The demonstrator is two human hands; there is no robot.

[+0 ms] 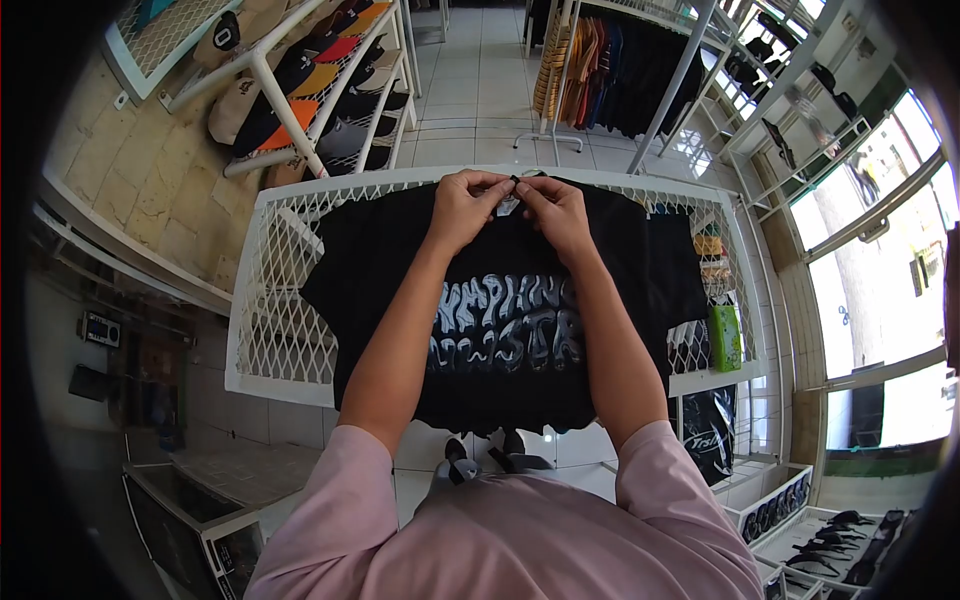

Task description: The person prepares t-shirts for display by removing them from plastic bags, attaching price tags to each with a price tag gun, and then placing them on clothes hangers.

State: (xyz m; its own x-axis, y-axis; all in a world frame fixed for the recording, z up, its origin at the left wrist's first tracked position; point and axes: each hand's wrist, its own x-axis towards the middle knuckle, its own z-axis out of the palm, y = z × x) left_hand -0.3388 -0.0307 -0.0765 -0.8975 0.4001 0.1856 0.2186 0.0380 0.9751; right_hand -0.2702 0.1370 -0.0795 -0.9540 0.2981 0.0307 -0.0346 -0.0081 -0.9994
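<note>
A black T-shirt with silvery, bubble-like lettering on its front lies spread out on a white metal mesh table. My left hand pinches the shirt's neck edge, fingers closed. Right beside it, my right hand is closed in a pinch on the same edge, and the fingertips of both hands nearly meet. A pale label shows just below them inside the collar. My forearms cover parts of the lettering. What exactly lies between the fingertips is small and dark.
A white rack of caps stands at the far left, and a rail of hanging shirts at the back. A green packet sits at the table's right end. Below it hangs a black bag. Glass doors line the right side.
</note>
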